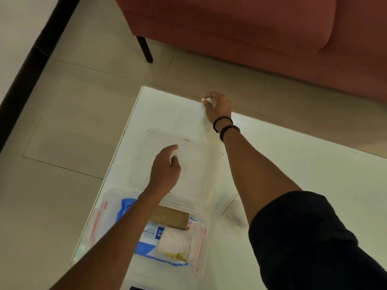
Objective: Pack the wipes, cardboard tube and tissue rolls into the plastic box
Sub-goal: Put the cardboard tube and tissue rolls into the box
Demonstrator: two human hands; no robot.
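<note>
Resting on the white table (272,164), which is being flanked by a red sofa (251,28) beyond its far edge, the plastic box (104,206) is being shown at the near left corner with its clear lid (199,164) lying just beyond it. Inside the box, the wipes (146,237) are being seen flat on the bottom, the cardboard tube (171,218) is being seen across their far end, and one tissue roll (173,241) is being seen on top of the pack. A further small white item (206,100), judged to be tissue, is being pinched between the fingertips of the right hand (217,105) at the far table edge. The left hand (165,170) is being held over the lid with fingers loosely curled and nothing gripped; contact with the lid cannot be confirmed.

The step in hand is judged to be retrieval of a last tissue item, packing being nearly complete. For the next move, the item is to be carried back over the lid and lowered into the free space beside the roll. Thereafter the lid is to be taken up and seated.
</note>
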